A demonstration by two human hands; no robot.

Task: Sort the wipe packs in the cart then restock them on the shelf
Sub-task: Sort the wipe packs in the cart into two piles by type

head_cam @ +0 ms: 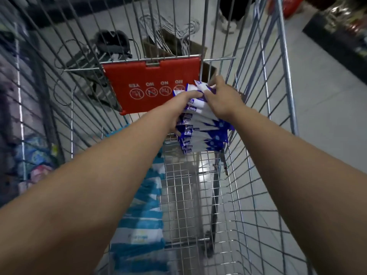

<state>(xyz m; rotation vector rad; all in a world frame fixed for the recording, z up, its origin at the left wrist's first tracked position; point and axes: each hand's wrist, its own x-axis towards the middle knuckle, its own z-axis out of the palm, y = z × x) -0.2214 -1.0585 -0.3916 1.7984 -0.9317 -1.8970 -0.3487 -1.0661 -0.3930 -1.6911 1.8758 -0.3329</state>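
Between my two hands sat a stack of purple-and-white wipe packs [200, 126], inside the cart [258, 175] and close to its wire wall just beyond my right hand [221, 99]. My left hand [183, 110] clasped the stack's side, fingers curled over its top, while my right hand's fingers pinched the uppermost packs. Past my left hand hung a red flap [151, 86]; under that forearm lay teal-and-white packs [143, 205].

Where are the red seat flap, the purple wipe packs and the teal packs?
red seat flap [139, 76]: head view, plain upper panel.
purple wipe packs [202, 135]: head view, middle of stack.
teal packs [143, 213]: head view, middle of row.
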